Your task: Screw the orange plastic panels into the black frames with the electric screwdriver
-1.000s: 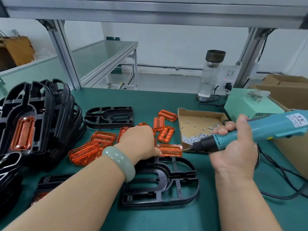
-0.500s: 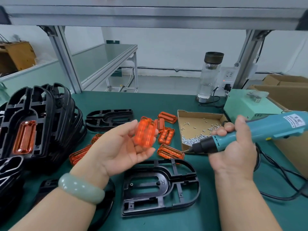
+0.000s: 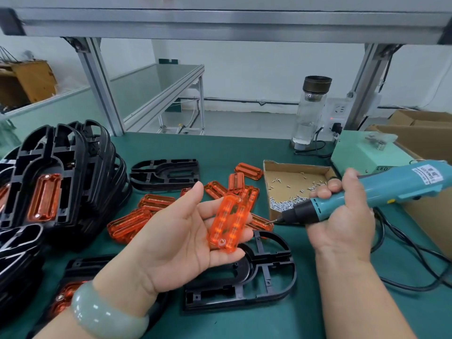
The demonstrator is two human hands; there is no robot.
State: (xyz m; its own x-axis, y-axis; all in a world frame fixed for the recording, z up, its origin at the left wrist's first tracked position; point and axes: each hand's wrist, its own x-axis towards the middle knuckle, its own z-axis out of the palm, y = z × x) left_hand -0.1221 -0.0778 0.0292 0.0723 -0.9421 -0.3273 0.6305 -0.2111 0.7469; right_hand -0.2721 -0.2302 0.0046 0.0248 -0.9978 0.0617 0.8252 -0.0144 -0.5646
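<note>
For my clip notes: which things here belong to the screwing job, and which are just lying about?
Job: orange panel on the left hand; screwdriver in the right hand; black frame; box of screws; spare panels.
Lying about: water bottle; cardboard boxes.

we see an evenly bright scene, softly lit from above. shadows under the flat black plastic frame (image 3: 232, 300) on the dark green table mat (image 3: 244, 148) are faint and short. small glints sit on the translucent orange plastic panel (image 3: 228, 222), the pale green stone bangle (image 3: 105, 314) and the clear glass bottle with a dark lid (image 3: 309, 113). the wide lens leans the posts under the grey aluminium beam (image 3: 220, 20). the centre is sharp, but the label on the teal plastic electric screwdriver (image 3: 403, 184) is too soft to read.
</note>
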